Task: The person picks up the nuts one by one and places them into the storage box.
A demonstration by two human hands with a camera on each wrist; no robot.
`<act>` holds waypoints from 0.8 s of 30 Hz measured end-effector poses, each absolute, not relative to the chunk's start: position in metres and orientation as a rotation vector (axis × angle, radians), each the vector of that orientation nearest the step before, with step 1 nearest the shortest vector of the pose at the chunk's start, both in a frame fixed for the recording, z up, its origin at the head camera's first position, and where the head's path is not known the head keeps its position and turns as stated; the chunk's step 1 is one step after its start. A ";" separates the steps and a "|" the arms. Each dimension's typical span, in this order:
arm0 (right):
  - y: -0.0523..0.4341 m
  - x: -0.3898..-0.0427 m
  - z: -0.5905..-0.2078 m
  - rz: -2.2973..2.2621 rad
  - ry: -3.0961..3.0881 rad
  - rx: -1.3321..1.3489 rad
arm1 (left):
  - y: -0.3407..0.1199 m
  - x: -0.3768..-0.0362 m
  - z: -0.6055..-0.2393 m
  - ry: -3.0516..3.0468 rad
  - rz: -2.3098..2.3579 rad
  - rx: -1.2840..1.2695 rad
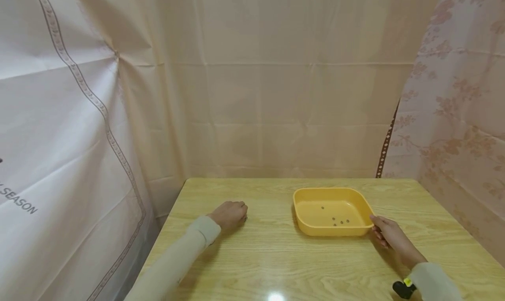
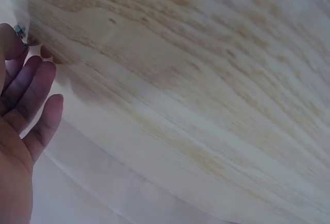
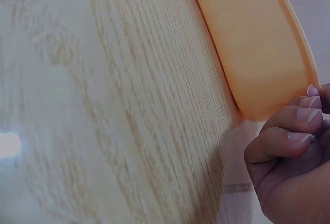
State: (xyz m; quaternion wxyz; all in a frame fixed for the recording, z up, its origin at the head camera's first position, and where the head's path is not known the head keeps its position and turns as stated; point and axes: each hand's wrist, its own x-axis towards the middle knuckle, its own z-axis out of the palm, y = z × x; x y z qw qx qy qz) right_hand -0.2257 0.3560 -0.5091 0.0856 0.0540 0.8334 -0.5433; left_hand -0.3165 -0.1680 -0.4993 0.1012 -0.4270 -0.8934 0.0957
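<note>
A shallow yellow tray (image 1: 300,222) sits right of the table's middle, with several small dark pieces (image 1: 340,221) lying in it. My right hand (image 1: 377,225) grips the tray's near right corner, and its curled fingers (image 3: 296,115) lie against the tray wall (image 3: 258,44). My left hand (image 1: 240,213) rests curled on the table, left of the tray and apart from it. In the left wrist view, the left hand (image 2: 18,41) pinches a small metal piece (image 2: 19,30) at its fingertips, just above the wood.
The light wooden table (image 1: 276,257) is closed in by pale curtains at the back (image 1: 276,95), left and right. Its left edge (image 2: 118,152) runs close under my left hand. A black wrist mount (image 1: 402,288) sits on my right sleeve.
</note>
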 end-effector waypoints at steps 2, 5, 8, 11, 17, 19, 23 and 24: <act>0.356 -0.226 -0.509 -1.615 2.487 0.161 | -0.168 -0.316 -0.500 -2.611 0.320 -1.258; 0.356 -0.227 -0.508 -1.614 2.484 0.160 | -0.169 -0.316 -0.501 -2.606 0.349 -1.240; 0.356 -0.228 -0.508 -1.617 2.471 0.166 | -0.169 -0.317 -0.503 -2.633 0.348 -1.222; 0.355 -0.228 -0.507 -1.620 2.460 0.171 | -0.168 -0.318 -0.503 -2.672 0.321 -1.209; 0.356 -0.227 -0.507 -1.615 2.461 0.169 | -0.168 -0.321 -0.503 -2.737 0.279 -1.192; 0.356 -0.227 -0.508 -1.620 2.462 0.166 | -0.169 -0.322 -0.503 -2.745 0.262 -1.194; 0.356 -0.227 -0.509 -1.631 2.458 0.170 | -0.170 -0.323 -0.503 -2.744 0.225 -1.214; 0.356 -0.226 -0.509 -1.631 2.456 0.171 | -0.170 -0.323 -0.503 -2.741 0.215 -1.220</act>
